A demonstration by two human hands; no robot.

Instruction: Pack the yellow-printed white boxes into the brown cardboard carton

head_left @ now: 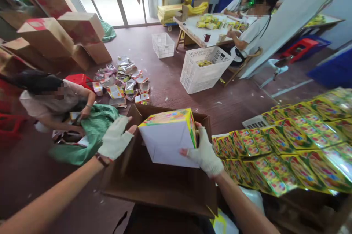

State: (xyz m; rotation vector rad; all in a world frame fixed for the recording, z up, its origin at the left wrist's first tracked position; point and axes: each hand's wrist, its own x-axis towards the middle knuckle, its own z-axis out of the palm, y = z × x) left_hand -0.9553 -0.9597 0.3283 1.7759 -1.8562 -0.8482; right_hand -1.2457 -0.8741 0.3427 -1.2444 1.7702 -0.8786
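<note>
Big open cardboard carton sits dead centre. Right of it, rows of yellow packs cover a table. Over the carton, the gloved right hand grips a white-sided box at its right edge; left hand hovers spread open just left, empty.

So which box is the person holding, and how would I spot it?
Find the big open brown carton at the bottom middle. Right above it, the right hand grips a small box, with the left hand open beside it. Unlike the flat colourful packs spread to the right, it shows plain white sides under a colourful top.
</note>
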